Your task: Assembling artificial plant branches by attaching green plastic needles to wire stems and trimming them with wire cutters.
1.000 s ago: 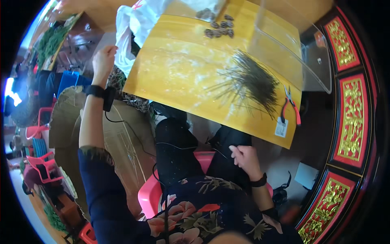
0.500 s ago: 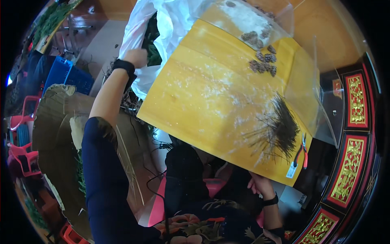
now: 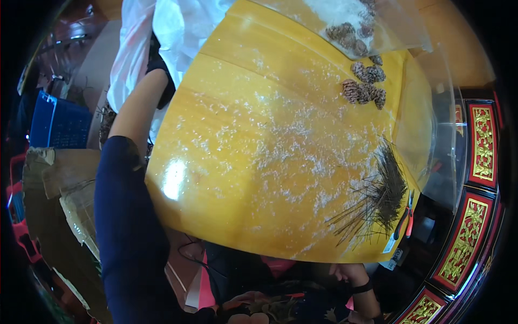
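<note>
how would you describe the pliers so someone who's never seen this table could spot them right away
Start at the big yellow tabletop and go to its lower right edge, where a bundle of thin dark sticks lies fanned out. Just right of that bundle, at the table's rim, lie the small pliers. Their red handles set them apart from the dark sticks and from the brown pine cones further up.

The left grip (image 3: 159, 81) reaches past the far-left edge of the yellow worktop (image 3: 259, 162) into white plastic sheeting (image 3: 178, 27), which crowds it on both sides and above. To its right, the worktop's middle lies open, dusted only with white flecks. Farther right, pine cones (image 3: 364, 89) cluster under a clear plastic bag (image 3: 388, 27). A bundle of thin dark sticks (image 3: 377, 197) and red-handled pliers (image 3: 406, 218) block the near-right corner, just above the right grip (image 3: 350, 272).
</note>
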A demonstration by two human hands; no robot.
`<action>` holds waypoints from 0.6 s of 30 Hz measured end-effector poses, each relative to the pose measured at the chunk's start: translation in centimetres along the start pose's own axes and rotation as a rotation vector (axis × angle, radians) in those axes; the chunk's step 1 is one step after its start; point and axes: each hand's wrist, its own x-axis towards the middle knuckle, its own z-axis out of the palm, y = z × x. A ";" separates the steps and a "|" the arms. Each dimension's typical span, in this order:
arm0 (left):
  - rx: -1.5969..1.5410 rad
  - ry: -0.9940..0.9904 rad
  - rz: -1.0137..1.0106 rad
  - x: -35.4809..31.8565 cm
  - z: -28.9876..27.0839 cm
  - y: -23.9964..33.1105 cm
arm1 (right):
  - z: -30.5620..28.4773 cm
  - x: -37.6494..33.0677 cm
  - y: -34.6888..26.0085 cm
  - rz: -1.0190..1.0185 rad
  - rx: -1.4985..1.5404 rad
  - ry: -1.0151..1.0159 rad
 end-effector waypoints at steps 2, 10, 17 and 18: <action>-0.086 0.004 -0.013 1.2 1.9 -1.2 | -0.8 0.7 -0.8 0.030 -0.163 -0.062; -0.417 0.018 -0.079 4.3 8.9 -4.6 | -2.9 4.3 -0.9 0.048 0.011 -0.045; -0.685 0.052 -0.084 7.8 9.7 -2.7 | -4.7 4.6 -2.5 0.038 -0.046 -0.063; -0.724 0.055 -0.078 8.5 9.5 -1.8 | -5.0 4.2 -3.0 0.027 -0.015 -0.045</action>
